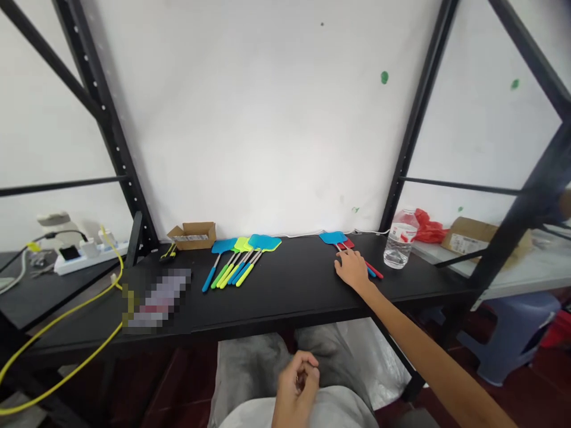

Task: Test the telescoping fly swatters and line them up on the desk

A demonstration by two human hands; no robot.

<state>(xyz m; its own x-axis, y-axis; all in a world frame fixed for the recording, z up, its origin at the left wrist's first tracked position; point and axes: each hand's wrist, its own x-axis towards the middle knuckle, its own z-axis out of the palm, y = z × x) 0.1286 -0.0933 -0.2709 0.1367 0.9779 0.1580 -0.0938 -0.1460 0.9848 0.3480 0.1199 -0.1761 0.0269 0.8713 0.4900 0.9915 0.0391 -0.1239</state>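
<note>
Right fingers [345, 256] over flat-headed, metal-shafted paddles [332, 238]

A blue swatter [332, 238] overlaps a red swatter [348, 244] on the table [294, 288], right of fanned blue, green and yellow swatters [241, 272].

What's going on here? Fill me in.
A person's right hand rests over a blue swatter and a red swatter on the black table; whether its grip is closed on either is hidden. The left hand is curled above the lap, away from the table. More swatters, in blue, green and yellow, lie overlapping to the left, near an open box. A bottle stands just right of the red swatter.
</note>
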